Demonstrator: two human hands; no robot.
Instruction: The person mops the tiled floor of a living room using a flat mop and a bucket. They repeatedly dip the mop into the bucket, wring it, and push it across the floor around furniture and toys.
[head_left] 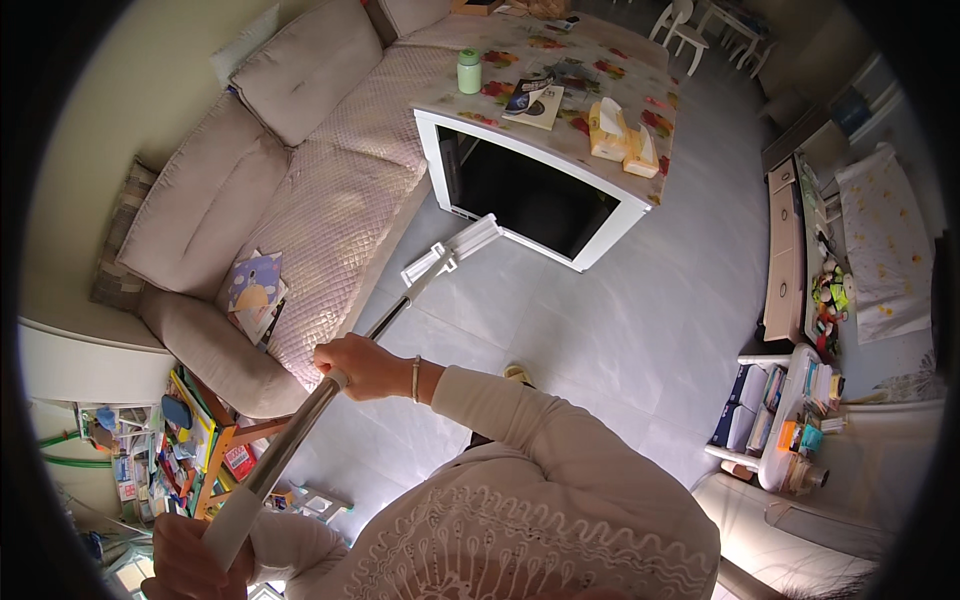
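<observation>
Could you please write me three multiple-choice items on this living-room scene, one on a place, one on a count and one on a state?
1. Where is the mop head?
A. on the sofa
B. on the floor by the low table's corner
C. on the tabletop

2. How many tissue boxes stand on the low table?
A. two
B. four
C. none

3. How is the mop handle held?
A. by one hand only
B. by both hands
C. it leans on the sofa, unheld

Answers: 1 B, the head lies on the grey floor beside the table. 2 A, two yellow boxes sit side by side. 3 B, the right hand grips it mid-shaft, the left hand its end.
</observation>
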